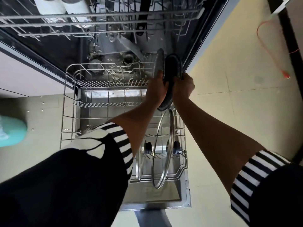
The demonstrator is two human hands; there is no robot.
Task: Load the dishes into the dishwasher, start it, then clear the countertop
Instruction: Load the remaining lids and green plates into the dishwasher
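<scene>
The rack (pixel 70 102) sits drawn out over the dishwasher (pixel 114 51) door (pixel 101 95), mostly bare at left. 2 glass lids (pixel 161 154) stand on edge at its near right. At the far right, the left hand (pixel 156 90) and right hand (pixel 183 86) both grip a dark plate (pixel 173 69), on edge beside a grey plate (pixel 159 63). Loading looks barely begun; starting the wash and clearing the surface remain.
</scene>
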